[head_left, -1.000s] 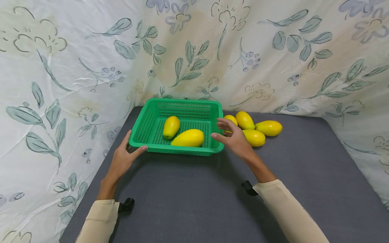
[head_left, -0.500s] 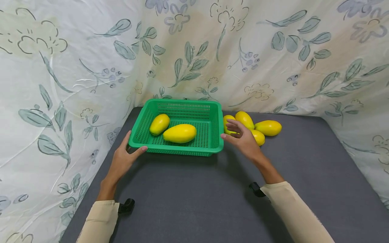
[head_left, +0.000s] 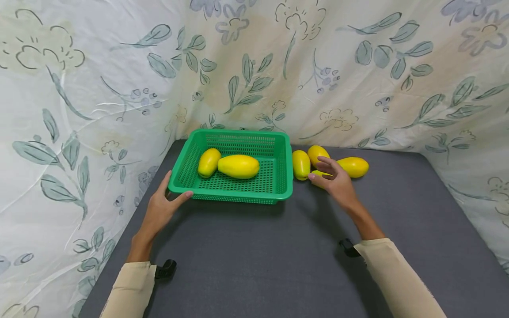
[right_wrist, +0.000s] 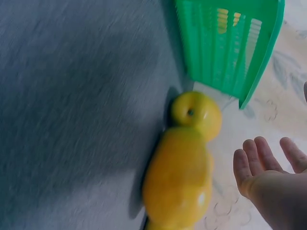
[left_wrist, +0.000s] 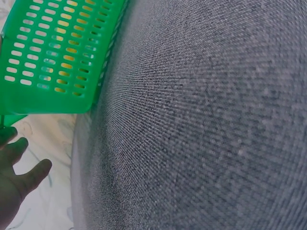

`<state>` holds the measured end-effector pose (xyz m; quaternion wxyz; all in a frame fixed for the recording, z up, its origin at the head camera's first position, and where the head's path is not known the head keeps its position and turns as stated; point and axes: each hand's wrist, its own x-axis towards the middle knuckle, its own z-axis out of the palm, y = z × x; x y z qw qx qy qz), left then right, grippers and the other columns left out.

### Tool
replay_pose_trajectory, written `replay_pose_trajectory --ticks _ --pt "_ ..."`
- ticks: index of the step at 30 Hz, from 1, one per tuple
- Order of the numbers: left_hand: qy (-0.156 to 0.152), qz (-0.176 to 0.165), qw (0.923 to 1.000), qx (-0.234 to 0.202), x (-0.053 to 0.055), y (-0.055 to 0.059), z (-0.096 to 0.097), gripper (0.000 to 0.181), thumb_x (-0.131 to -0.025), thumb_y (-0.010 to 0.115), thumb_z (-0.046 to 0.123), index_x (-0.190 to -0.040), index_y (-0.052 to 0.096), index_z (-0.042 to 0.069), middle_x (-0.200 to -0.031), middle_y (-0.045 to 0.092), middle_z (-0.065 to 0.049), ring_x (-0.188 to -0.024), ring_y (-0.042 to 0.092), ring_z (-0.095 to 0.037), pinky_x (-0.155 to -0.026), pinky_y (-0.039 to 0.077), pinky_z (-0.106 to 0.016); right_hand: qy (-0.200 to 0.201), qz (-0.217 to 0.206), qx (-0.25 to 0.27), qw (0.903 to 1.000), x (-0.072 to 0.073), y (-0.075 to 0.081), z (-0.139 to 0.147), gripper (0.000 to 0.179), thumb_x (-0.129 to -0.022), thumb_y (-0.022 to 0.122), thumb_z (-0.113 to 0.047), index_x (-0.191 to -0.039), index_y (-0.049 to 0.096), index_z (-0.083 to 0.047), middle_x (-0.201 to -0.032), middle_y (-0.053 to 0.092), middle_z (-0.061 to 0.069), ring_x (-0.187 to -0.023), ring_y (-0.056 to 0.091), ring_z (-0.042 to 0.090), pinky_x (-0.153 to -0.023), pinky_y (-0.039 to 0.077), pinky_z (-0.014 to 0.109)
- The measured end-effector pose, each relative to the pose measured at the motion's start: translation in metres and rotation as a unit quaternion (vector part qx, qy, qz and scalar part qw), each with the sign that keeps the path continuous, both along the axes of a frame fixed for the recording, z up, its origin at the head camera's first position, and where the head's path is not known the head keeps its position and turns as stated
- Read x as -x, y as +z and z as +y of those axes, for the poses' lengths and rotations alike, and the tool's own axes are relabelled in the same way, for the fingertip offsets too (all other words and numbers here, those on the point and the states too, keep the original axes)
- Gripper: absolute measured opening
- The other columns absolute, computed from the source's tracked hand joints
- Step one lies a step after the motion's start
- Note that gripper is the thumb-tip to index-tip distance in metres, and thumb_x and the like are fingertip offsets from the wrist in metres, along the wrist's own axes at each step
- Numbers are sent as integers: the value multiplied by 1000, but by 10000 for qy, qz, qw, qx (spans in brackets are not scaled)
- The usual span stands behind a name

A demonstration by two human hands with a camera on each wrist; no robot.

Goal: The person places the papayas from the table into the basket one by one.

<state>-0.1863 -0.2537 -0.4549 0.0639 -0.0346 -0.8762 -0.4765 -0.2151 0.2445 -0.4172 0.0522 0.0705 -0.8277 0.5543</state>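
Observation:
A green plastic basket (head_left: 234,194) stands near the back of the table with two yellow mangoes inside, a left one (head_left: 208,163) and a right one (head_left: 238,166) lying end to side. My left hand (head_left: 161,210) rests on its front left corner, thumb on the front rim; in the left wrist view its fingers (left_wrist: 17,148) are spread beside the basket wall (left_wrist: 57,103). To the right, my right hand (head_left: 338,185) hovers over loose mangoes with its fingers apart, holding nothing. It partly hides one mango (head_left: 318,179). The right wrist view has a mango (right_wrist: 177,182) below the palm.
Beside the basket's right wall lies an upright-pointing mango (head_left: 301,164), with another mango (head_left: 316,152) behind and one (head_left: 355,167) farther right. A floral curtain (head_left: 254,66) rises behind and left of the dark grey table (head_left: 254,256).
My right hand has moved right, from the basket's right rim to above the loose mangoes. Both mangoes in the basket have shifted left and back. The left hand has kept its place.

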Motion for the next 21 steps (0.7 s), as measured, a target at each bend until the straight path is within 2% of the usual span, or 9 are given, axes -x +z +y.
replay_pose_trajectory --ticks 7,21 --pt "4 -43 10000 -22 0 2 0 103 -98 78 42 -173 9 24 -175 23 -15 -158 29 -41 -122 31 -66 -244 20 -162 9996 3 -5 20 73 -101 76 -30 -160 43 -2 -155 50 25 -144 47 42 -121 36 62" --pt "1 -132 9999 -27 1 3 -1 103 -99 77 42 -173 8 26 -175 23 -14 -158 30 -42 -122 31 -66 -490 -241 -442 9975 11 -12 50 76 -102 75 -32 -163 39 -5 -160 46 26 -149 41 45 -121 34 64"
